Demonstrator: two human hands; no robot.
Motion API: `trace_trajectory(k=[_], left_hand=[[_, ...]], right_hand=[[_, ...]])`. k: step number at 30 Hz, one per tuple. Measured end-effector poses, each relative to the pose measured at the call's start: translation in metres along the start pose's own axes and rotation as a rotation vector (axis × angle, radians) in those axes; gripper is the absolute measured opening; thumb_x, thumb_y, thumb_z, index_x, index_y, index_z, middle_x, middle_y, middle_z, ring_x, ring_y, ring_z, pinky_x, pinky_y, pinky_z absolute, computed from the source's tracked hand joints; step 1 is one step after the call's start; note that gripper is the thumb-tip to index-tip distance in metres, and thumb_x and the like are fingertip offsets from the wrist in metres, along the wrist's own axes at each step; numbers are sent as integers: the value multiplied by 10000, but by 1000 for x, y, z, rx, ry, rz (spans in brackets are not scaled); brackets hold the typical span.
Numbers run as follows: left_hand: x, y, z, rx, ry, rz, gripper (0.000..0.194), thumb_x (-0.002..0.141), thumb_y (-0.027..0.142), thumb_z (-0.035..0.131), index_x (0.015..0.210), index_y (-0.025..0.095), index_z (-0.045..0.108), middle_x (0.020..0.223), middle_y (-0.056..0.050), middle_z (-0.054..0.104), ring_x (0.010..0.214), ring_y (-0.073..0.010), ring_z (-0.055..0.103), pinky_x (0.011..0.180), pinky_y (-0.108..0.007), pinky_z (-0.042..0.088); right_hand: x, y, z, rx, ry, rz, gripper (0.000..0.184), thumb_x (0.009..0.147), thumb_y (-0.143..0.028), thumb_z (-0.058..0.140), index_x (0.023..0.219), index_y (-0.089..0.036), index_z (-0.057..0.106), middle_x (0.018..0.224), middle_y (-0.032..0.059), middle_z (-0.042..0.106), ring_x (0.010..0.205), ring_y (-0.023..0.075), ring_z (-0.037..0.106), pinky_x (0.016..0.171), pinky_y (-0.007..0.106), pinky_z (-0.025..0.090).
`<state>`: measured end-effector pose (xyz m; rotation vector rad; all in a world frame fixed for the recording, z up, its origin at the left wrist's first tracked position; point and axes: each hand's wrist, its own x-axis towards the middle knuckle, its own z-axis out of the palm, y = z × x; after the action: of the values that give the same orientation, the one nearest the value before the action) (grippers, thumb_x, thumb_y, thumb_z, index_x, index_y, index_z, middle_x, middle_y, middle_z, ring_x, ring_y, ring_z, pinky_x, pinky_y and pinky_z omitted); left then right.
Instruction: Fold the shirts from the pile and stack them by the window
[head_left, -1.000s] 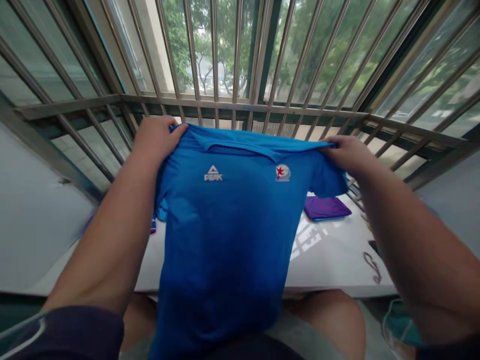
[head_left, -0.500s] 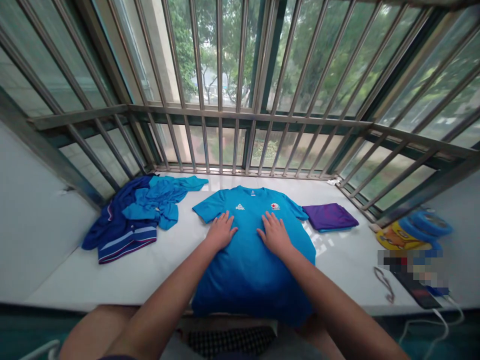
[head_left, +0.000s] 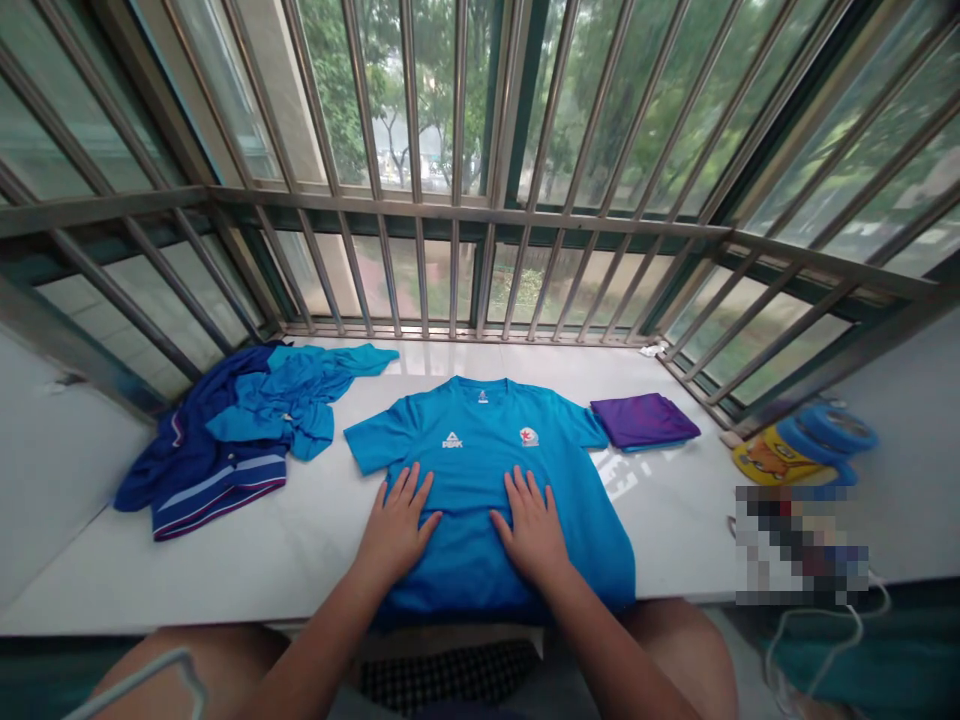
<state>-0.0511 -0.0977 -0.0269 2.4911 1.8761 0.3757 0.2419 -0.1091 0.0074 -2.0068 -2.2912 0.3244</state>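
A blue short-sleeved T-shirt (head_left: 469,480) lies spread face up on the white ledge, its collar toward the window. White lettering and a round badge with a red star mark its chest. My left hand (head_left: 396,525) rests flat on the left side of the shirt, fingers spread. Flat on the right side, below the badge, lies my right hand (head_left: 531,525), fingers also apart. Neither hand grips the cloth. The shirt's lower hem reaches the ledge's front edge, near my lap.
Crumpled light-blue clothing (head_left: 277,395) and a dark-blue garment (head_left: 195,450) with striped trim lie on the left. A folded purple cloth (head_left: 645,420) touches the right sleeve. Farther right stand a yellow-and-blue container (head_left: 802,445) and a white cable (head_left: 780,640). Metal bars (head_left: 457,215) close off the back.
Both hands have slid down the shirt, toward me, staying flat and spread. The shirt's lower part now sits nearer the ledge's edge. The camera view has shifted slightly.
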Motion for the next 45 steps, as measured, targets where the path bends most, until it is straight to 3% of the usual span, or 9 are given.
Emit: trace_trajectory(k=[5,8,11,15,20,28,34,39,45], left_hand=[[-39,-13,-3,-62,-10,-3,659,1072,558,494,1682,308,475,1786,-92,380,1631,-368,387,1296,-613,352],[-37,-32,-21,-180,-27,-74,580,1110,503,363,1567,248,612,1658,-117,571,1533,-308,528,1263,-511,433],[-15,-60,-46,-163,62,-342,627,1111,439,235,1447,133,666,1447,-211,691,1352,-310,654,1186,-459,496],[19,-96,-67,28,7,-714,676,1015,594,418,1302,46,691,1254,-301,700,1173,-430,687,1005,-535,553],[53,-114,-81,-29,-89,-691,323,956,457,560,967,192,744,1112,-218,750,1115,-393,709,924,-447,552],[96,-84,-111,-456,212,-541,237,1044,442,473,1087,245,599,1033,-94,810,949,-270,777,815,-343,555],[71,-87,-93,-427,164,-632,529,962,588,613,1289,173,600,1246,-171,778,1029,-304,779,899,-403,590],[37,-81,-62,-239,65,-471,697,865,636,718,1370,166,622,1393,-211,703,1284,-382,676,1044,-450,547],[42,-85,-56,-394,31,-563,259,924,502,602,930,252,669,891,-55,765,905,-276,743,801,-337,536]], right_hand=[[-32,-16,4,9,-70,-39,811,1095,-652,393,1777,-236,250,1837,72,120,1711,358,117,1351,651,94],[-40,-26,0,17,-97,-47,820,1081,-653,440,1767,-227,296,1828,97,166,1697,384,179,1338,661,163],[-38,-37,-5,24,-58,-9,738,1093,-595,454,1732,-229,396,1812,127,248,1668,391,276,1312,658,249],[-31,-46,-3,38,16,-40,682,1095,-555,479,1701,-243,457,1814,120,253,1682,380,240,1329,658,209],[-29,-44,2,61,29,-63,667,1096,-558,471,1680,-237,492,1801,107,306,1683,361,247,1353,638,169],[-29,-44,2,69,43,-68,649,1088,-523,485,1667,-230,508,1793,114,333,1673,353,278,1352,633,174],[-30,-44,1,61,35,-67,644,1087,-511,485,1665,-227,509,1795,113,329,1672,355,280,1351,635,177],[-28,-44,1,65,36,-68,637,1090,-502,478,1676,-253,494,1803,98,308,1678,355,262,1353,640,162],[-34,-50,13,67,23,-75,704,1086,-545,488,1717,-239,425,1827,102,220,1688,381,216,1348,654,153]])
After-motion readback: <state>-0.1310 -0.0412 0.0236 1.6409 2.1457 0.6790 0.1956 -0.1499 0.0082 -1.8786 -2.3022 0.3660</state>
